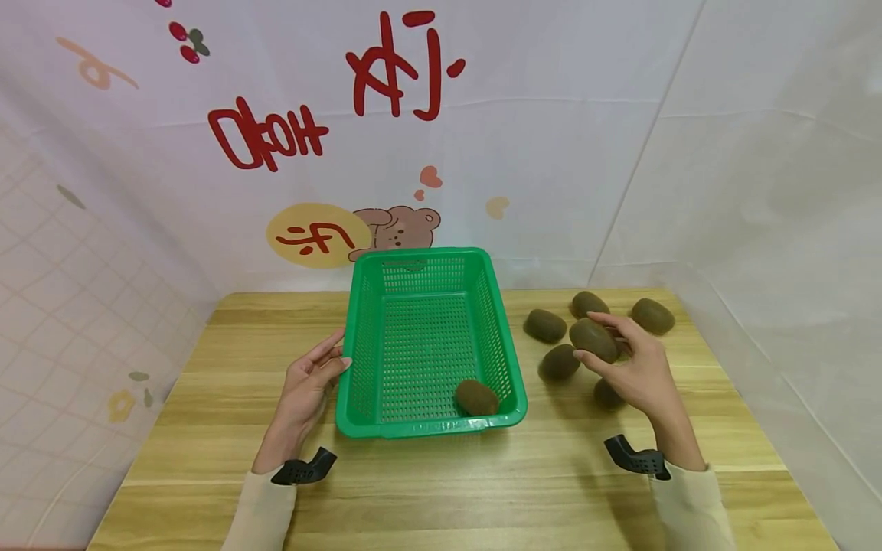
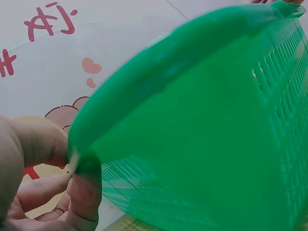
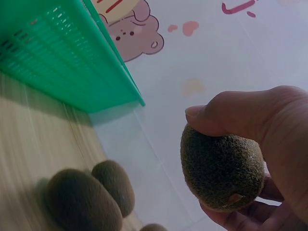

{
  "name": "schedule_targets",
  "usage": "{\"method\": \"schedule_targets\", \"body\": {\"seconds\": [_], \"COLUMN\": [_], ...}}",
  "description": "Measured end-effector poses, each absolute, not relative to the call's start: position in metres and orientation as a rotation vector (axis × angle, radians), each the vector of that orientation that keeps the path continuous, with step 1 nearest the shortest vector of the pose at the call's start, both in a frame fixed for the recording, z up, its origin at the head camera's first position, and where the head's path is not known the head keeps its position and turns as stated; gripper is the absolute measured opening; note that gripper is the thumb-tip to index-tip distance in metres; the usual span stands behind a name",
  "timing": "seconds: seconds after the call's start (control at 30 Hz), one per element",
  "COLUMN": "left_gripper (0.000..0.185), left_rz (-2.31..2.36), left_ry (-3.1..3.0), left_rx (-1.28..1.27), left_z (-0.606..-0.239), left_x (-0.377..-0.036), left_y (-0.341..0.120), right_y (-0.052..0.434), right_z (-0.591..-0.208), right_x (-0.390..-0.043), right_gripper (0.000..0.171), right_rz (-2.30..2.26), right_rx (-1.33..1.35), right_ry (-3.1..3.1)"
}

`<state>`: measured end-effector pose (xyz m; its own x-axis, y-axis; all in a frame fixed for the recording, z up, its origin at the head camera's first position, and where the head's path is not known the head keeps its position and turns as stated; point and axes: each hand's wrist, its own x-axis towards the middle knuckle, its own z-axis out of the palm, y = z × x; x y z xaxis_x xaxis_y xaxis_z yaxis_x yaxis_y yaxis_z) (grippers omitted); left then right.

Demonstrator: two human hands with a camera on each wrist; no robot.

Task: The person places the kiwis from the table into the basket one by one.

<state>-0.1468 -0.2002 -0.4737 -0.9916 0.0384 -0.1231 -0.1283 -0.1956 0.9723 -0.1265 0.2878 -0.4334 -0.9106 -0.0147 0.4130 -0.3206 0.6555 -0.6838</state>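
Note:
A green plastic basket [image 1: 427, 430] with slotted walls stands in the middle of the wooden table. One brown kiwi [image 1: 477, 398] lies inside it, in the near right corner. At the basket's left rim, my left hand [image 1: 310, 386] pinches the edge between thumb and fingers, as the left wrist view also shows. My right hand [image 1: 637, 367] grips another kiwi [image 3: 222, 168] by thumb and fingers, held above the loose ones to the right of the basket. Several kiwis lie about it on the table, among them one kiwi [image 1: 546, 326] near the basket's right wall.
The wooden table [image 1: 441, 497] runs up to a white printed cloth [image 1: 537, 153] behind it. More white cloth hangs at the left and right sides. One kiwi [image 1: 652, 316] lies close to the table's far right corner. Black wrist mounts [image 1: 303, 468] sit on both forearms.

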Motion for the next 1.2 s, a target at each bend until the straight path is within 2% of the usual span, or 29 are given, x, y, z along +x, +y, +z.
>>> {"method": "schedule_targets", "body": {"seconds": [1.2], "left_gripper": [0.059], "left_rz": [2.304], "left_ry": [1.931], "left_rx": [-0.127], "left_z": [-0.475], "left_x": [-0.149], "left_y": [-0.202], "right_y": [0.212], "right_z": [-0.415], "right_x": [-0.157], "right_gripper": [0.060], "right_rz": [1.107], "right_rx": [0.587], "right_ry": [-2.555]}}
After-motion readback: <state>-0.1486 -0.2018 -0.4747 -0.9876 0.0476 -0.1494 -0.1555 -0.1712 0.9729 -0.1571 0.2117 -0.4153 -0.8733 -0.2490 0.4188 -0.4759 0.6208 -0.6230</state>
